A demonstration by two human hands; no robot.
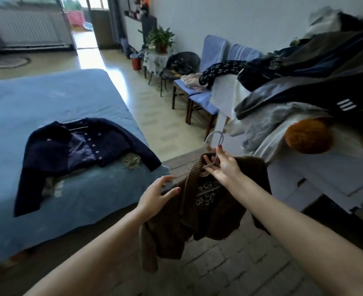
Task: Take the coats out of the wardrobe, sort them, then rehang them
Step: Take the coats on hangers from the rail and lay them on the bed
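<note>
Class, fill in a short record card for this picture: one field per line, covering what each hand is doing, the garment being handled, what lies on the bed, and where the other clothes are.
right hand: holds the hanger near its hook
left hand: open, fingers spread, at the cardigan's shoulder edge
garment handled: brown cardigan, hanging on the hanger above the floor
on the bed: navy jacket with buttons, laid flat, hanger inside
other clothes: mixed pile heaped on the white surface at right

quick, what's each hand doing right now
Left hand: open, fingers spread, at the brown cardigan's shoulder edge.
Right hand: closed around the neck of the hanger carrying the cardigan.
</note>
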